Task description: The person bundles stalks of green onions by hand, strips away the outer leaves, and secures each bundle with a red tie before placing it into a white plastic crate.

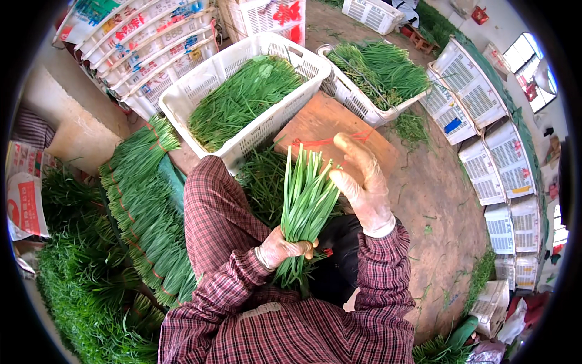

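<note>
- The bundle of slender, bright-green flat-leaved stalks (306,203) stood nearly upright above the person's lap, its blunt pale-green ends uppermost and uneven.
- The left grip (284,247), in what looked like a thin, pale glove, was closed round the lower part of that bundle, thumb across the front.
- The right grip (371,197), gloved likewise, was spread beside the upper ends, thumb and fingers apart; from where I stood I could not tell whether it brushed the nearest stalk.
- To handle it well, I judged, the left grip wanted to be snug enough that no stalk slid out, yet soft enough not to bruise the leaves; a flat right palm would have suited levelling the tips.
- The stalks looked smooth and springy, fanning out above the fist, so they would probably have splayed if the hold had slackened.
- Beyond lay a flat, reddish-brown wooden board (306,118) with thin red strands (318,143) across it.
- Behind it, a slotted white plastic crate (276,124) held limp, grassy greens.
- On the left, long rows of matching green bunches (142,209) lay crossed by red ties.
</note>
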A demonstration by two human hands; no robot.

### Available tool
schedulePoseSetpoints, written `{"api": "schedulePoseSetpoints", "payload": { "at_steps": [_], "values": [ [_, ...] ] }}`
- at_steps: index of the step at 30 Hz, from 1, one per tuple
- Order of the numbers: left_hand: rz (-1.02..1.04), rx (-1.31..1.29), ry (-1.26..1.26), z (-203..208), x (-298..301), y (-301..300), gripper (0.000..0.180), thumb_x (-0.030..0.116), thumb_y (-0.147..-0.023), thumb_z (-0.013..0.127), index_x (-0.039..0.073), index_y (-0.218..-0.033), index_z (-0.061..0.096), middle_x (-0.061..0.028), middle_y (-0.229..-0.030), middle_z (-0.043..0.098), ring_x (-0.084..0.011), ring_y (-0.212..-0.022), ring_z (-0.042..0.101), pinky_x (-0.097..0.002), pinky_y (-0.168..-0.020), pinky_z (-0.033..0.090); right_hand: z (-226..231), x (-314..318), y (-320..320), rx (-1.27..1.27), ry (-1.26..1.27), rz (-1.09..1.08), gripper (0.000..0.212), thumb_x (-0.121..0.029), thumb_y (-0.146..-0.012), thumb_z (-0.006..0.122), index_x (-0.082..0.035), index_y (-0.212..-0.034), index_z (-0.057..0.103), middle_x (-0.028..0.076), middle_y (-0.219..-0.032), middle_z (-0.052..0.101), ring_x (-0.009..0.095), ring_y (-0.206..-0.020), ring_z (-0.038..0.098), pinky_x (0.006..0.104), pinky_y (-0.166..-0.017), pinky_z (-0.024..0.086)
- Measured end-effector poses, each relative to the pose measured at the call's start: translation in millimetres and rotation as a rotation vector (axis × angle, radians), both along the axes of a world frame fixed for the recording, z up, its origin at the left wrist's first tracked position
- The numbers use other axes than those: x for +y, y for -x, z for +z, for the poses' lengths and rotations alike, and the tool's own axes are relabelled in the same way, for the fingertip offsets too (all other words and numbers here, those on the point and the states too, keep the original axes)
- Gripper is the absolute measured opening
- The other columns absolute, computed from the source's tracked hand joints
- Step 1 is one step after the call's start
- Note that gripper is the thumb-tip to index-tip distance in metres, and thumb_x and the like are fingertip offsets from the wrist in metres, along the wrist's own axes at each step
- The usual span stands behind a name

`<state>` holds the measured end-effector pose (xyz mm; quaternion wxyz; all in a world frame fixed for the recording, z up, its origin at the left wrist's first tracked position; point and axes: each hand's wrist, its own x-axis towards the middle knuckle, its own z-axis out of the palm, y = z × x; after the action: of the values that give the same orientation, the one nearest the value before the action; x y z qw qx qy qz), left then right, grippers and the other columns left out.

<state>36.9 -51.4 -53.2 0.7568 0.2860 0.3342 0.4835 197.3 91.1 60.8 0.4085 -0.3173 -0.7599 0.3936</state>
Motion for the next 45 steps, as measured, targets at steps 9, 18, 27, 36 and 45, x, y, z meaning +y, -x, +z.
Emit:
{"api": "schedulePoseSetpoints", "payload": {
  "at_steps": [9,18,27,36,45],
  "values": [
    [-0.037,0.043,0.013,0.2,2.8,-4.5,0.043,-0.006,-0.08,0.07,0.005,-0.121,0.058,-0.0079,-0.104,0.067,-0.0159,-0.078,0.064,-0.0298,-0.072,0.055,3.1,0.1,-14.5,-0.316,-0.503,-0.05,0.02,-0.018,-0.073,0.083,-0.011,-0.086,0.07,0.006,-0.119,0.065,0.031,-0.12,0.058,0.0426,-0.1,0.046],
    [0.046,0.095,-0.003,-8.8,1.3,-16.8,0.049,-0.011,-0.079,0.067,0.003,-0.124,0.058,-0.0094,-0.107,0.068,-0.016,-0.079,0.064,-0.0294,-0.07,0.056,3.9,-8.5,-1.0,-0.447,-0.37,-0.119,0.021,-0.017,-0.072,0.083,-0.007,-0.083,0.069,0.01,-0.119,0.066,0.029,-0.121,0.058,0.0421,-0.1,0.047],
    [0.139,0.133,0.009,-14.1,1.7,-21.7,0.053,-0.015,-0.079,0.064,0.006,-0.127,0.054,-0.0092,-0.109,0.068,-0.016,-0.084,0.065,-0.0293,-0.072,0.057,-19.2,-12.3,-2.0,-0.387,-0.248,-0.247,0.019,-0.017,-0.074,0.078,-0.003,-0.084,0.069,0.018,-0.109,0.069,0.035,-0.106,0.064,0.0425,-0.094,0.05],
    [0.259,0.269,-0.098,-25.1,4.0,-28.7,0.055,-0.013,-0.082,0.059,0.008,-0.132,0.05,0.0001,-0.117,0.061,-0.01,-0.104,0.058,-0.0231,-0.089,0.05,-17.2,-11.0,4.5,-0.309,-0.3,-0.278,0.038,-0.012,-0.073,0.079,-0.007,-0.107,0.063,0.013,-0.122,0.063,0.033,-0.113,0.06,0.0413,-0.095,0.049],
    [0.3,0.334,-0.126,-35.1,3.3,-23.7,0.06,-0.007,-0.082,0.063,0.006,-0.138,0.046,0.0018,-0.114,0.061,-0.008,-0.102,0.058,-0.0237,-0.092,0.049,-12.8,-3.6,-0.9,-0.311,0.04,-0.153,0.015,-0.011,-0.078,0.076,-0.003,-0.085,0.064,0.014,-0.114,0.066,0.028,-0.101,0.066,0.0377,-0.086,0.053]
  ]
}}
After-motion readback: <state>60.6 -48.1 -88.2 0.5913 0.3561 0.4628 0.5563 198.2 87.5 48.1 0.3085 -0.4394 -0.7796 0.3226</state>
